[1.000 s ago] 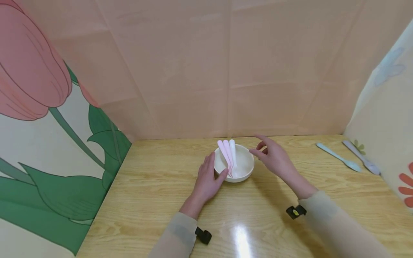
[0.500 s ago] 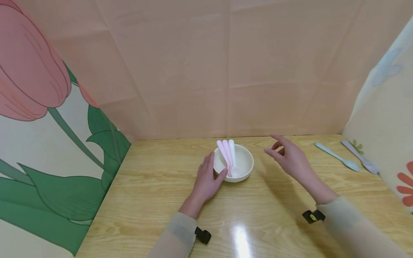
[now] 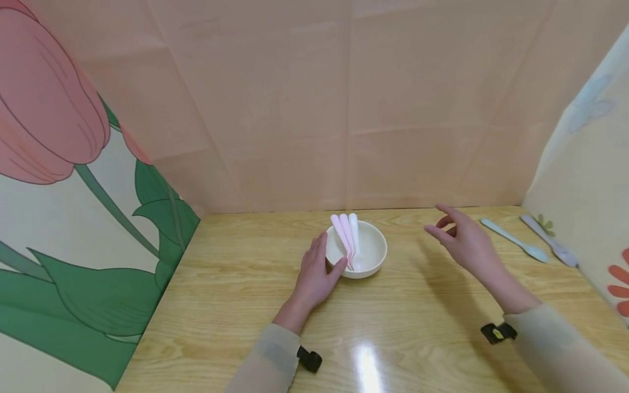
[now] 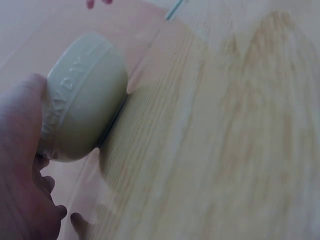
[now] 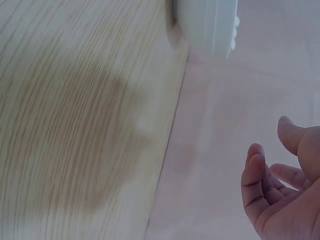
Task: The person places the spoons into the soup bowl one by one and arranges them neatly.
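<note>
A white bowl (image 3: 371, 252) stands on the table near its back edge. Two pink utensils (image 3: 345, 236) and one white utensil (image 3: 354, 232) lean in it, handles up over the far rim; their lower ends are too small to name surely. My left hand (image 3: 314, 273) holds the bowl at its left side, thumb at the near rim. In the left wrist view the thumb touches the bowl (image 4: 90, 105), which has raised lettering. My right hand (image 3: 469, 243) is in the air right of the bowl, holding nothing, fingers loosely bent with the thumb apart.
On the right of the table (image 3: 236, 305) lie a pale blue spoon (image 3: 516, 240) and a lavender-grey utensil (image 3: 550, 241), close to the right-hand printed cloth (image 3: 589, 180). A pink cloth (image 3: 275, 136) rises behind the back edge. Tulip-printed cloth (image 3: 98, 284) borders the left side.
My right hand has moved rightward from beside the bowl's right rim toward the pale blue spoon. The left hand, the bowl and the utensils in it have stayed in place.
</note>
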Demonstrator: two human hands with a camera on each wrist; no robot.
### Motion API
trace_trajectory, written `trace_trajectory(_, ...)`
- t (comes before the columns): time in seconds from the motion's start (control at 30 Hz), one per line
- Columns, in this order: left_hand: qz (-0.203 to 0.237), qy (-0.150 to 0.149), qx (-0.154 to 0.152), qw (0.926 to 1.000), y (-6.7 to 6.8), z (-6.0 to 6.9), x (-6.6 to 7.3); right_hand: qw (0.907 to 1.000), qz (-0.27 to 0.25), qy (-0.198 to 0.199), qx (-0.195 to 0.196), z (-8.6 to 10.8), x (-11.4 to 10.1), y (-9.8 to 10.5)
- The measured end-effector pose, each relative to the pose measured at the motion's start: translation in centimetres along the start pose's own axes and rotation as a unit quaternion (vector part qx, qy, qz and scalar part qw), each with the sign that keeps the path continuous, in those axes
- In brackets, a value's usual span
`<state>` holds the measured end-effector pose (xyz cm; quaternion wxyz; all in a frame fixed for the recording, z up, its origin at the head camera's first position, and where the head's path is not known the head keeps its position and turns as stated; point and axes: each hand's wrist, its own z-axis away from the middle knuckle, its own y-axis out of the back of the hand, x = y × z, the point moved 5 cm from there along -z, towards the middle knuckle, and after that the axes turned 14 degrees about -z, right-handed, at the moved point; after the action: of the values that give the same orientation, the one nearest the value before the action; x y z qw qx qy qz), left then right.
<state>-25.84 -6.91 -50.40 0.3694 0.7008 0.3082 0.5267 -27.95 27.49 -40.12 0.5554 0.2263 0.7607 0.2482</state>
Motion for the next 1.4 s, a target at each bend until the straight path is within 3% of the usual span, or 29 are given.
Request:
trace_trajectory(0.53,0.008,-0.004,0.004,1.0,0.2,0.1,0.2,0.9993,0.021,-0.002,0.031,0.1,4.9,3.9)
trace_trajectory(0.87,-0.001,-0.005,0.003,1.0,0.2,0.1,0.3,0.9987,0.023,-0.031,0.033,-0.1,8.7,6.0)
trace_trajectory(1.4,-0.003,0.003,-0.004,1.0,0.2,0.2,0.2,0.9938,0.05,-0.094,0.029,0.4,12.6,8.7)
